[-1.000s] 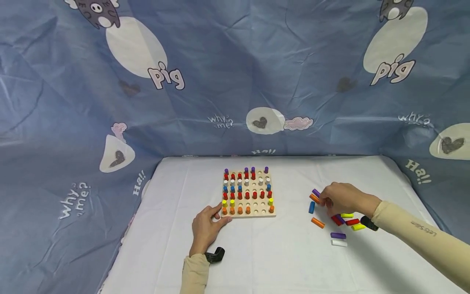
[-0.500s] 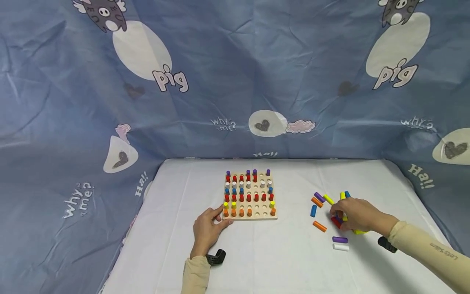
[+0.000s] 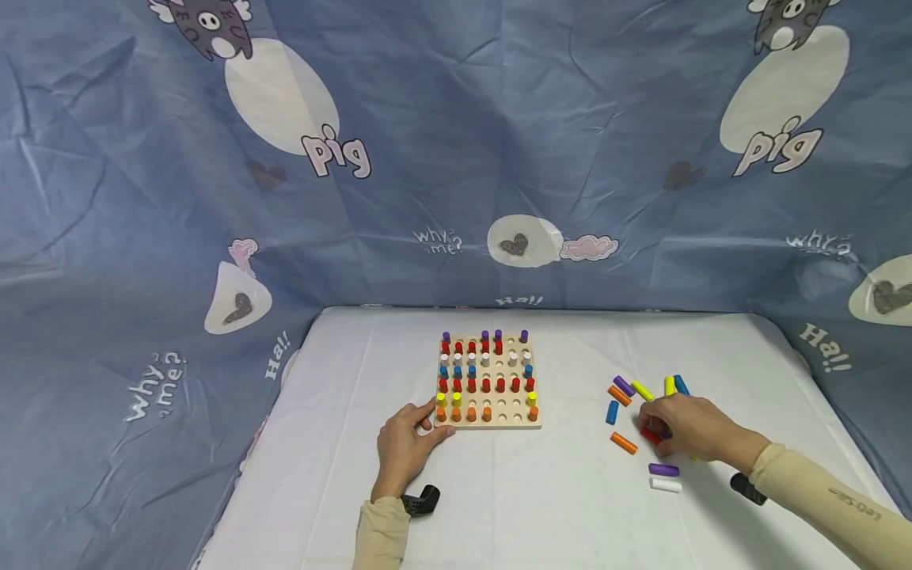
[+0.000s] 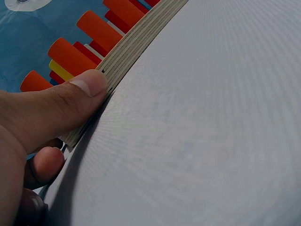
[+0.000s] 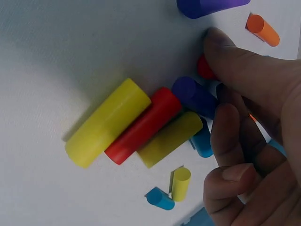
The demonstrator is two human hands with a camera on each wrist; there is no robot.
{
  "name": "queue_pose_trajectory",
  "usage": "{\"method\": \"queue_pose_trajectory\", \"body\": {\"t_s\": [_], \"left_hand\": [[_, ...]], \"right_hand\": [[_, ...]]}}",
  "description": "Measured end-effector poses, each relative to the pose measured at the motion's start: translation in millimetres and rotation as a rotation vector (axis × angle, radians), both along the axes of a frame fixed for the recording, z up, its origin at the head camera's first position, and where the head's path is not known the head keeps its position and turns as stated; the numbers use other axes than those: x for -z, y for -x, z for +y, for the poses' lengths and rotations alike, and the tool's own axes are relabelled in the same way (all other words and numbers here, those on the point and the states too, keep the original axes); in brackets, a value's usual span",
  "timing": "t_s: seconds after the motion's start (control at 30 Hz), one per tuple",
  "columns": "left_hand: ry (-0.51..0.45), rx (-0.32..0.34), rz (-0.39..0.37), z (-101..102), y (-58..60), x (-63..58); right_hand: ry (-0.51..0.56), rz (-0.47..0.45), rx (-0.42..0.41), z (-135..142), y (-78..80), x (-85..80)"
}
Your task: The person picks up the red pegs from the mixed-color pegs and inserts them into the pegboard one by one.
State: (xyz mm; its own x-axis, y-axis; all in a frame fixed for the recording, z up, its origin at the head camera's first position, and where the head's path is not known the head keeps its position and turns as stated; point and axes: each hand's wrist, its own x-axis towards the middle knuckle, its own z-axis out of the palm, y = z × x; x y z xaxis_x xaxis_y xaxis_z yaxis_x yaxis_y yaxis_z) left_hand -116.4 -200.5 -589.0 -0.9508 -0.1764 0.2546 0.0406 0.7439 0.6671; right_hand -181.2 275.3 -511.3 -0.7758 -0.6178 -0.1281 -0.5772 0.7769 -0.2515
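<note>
In the head view my left hand (image 3: 402, 445) grips the near left corner of a wooden pegboard (image 3: 492, 427), thumb on the front edge and fingers at the side. Coloured pegs stand upright in rows on the board, several holes bare. The left wrist view shows the thumb pressed on the layered board edge (image 4: 141, 40), beside orange pegs (image 4: 70, 52). Over the loose pegs at right, my right hand (image 3: 689, 427) pinches a red peg (image 3: 650, 435) between thumb and fingers. Touching or close by lie a purple peg (image 5: 193, 94), another red peg (image 5: 141, 127) and a yellow peg (image 5: 108, 123).
Other loose pegs lie around the right hand: an orange peg (image 3: 623, 442), a blue peg (image 3: 612, 412), a purple peg (image 3: 664, 469) and a white peg (image 3: 666, 484). A white cloth (image 3: 556, 507) covers the table. Behind it hangs a blue printed curtain (image 3: 427, 142).
My right hand has moved right from the orange and purple pegs to the red peg, uncovering yellow and blue pegs. The red peg has turned slightly. My left hand stays on the board.
</note>
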Motion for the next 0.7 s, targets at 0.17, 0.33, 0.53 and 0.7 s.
{"method": "queue_pose_trajectory", "body": {"t_s": [0.17,0.33,0.53,0.7], "left_hand": [[-0.003,0.002,-0.009,0.6,-0.7,-0.7],[-0.009,-0.004,-0.018,0.4,-0.8,-0.6],[-0.003,-0.007,-0.016,0.4,-1.2,-0.1],[0.001,-0.009,-0.011,0.5,-1.8,-1.5]], "right_hand": [[0.012,0.020,-0.004,0.1,-1.3,3.5],[0.029,0.054,-0.019,-1.1,-2.4,5.1],[0.074,0.078,-0.037,-2.7,-5.1,8.1],[0.080,0.106,-0.042,-5.3,-5.4,6.6]]}}
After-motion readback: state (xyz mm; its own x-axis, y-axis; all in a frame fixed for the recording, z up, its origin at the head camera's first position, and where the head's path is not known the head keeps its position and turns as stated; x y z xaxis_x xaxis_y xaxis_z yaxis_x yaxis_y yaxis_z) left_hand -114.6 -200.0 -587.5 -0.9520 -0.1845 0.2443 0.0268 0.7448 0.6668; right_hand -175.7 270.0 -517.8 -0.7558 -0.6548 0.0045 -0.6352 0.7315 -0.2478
